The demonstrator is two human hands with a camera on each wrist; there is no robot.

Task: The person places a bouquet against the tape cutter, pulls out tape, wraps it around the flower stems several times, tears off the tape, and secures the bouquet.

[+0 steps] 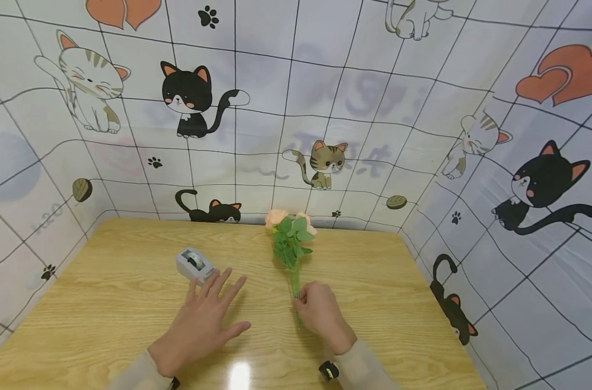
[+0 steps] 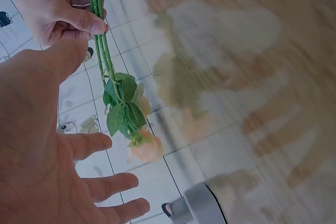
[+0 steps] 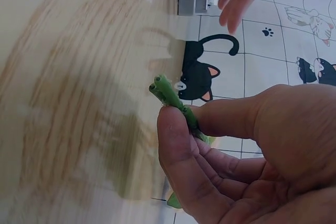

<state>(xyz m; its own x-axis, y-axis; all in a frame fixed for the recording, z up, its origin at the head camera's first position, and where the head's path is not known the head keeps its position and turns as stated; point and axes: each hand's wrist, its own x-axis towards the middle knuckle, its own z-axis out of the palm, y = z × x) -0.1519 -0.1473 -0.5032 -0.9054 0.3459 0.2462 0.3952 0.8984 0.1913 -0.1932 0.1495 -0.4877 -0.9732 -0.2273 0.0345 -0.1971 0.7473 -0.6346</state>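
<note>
Two hands are over the table [image 1: 130, 319]. The left hand [image 1: 200, 322] is spread, fingers straight and apart, thumb out to the side, holding nothing; its fingertips are near the grey dispenser [image 1: 187, 265], and the left wrist view shows a gap between them. The right hand [image 1: 321, 314] pinches the green stems [image 1: 295, 279] between thumb and forefinger, close to their cut ends, its other fingers curled in.

Faint lettering marks the wall sheet [image 1: 266, 70] among printed cats, too pale to read; on the dispenser, lettering cannot be made out.

The flowers [image 1: 291, 244] are above the right half of the table, to the right of the dispenser, their reflection showing in the wood. Their long axis runs away from the person, leaning slightly left: peach blooms toward the wall sheet, cut ends toward the person.
</note>
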